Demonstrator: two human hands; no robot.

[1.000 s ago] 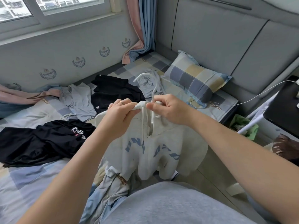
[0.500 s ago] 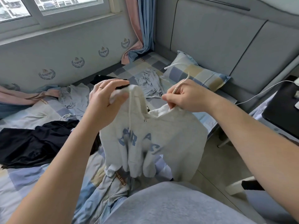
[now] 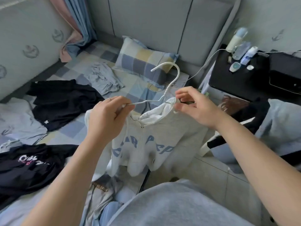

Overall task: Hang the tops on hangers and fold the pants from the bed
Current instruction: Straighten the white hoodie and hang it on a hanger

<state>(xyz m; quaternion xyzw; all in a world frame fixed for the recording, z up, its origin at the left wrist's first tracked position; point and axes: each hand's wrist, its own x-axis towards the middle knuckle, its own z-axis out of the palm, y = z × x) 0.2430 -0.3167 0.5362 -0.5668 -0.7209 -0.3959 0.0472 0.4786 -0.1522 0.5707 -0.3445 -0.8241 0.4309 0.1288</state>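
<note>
A light grey hoodie with blue letters hangs in front of me over the bed's edge. A white hanger sticks up out of its neck, hook toward the pillow. My left hand grips the hanger's left arm together with the hoodie's shoulder. My right hand pinches the hood's rim at the right side of the neck. On the bed lie a black top, a black garment with white print, a pale grey-blue garment and a light blue one.
A checked pillow leans on the grey headboard. A black nightstand at the right holds bottles and a white cable. Tiled floor lies between the bed and a chair with blue clothing.
The camera has swung right, bringing the nightstand into view. The hanger's hook now stands clear above the hoodie's neck, and my right hand has shifted from the hanger to the hood's rim.
</note>
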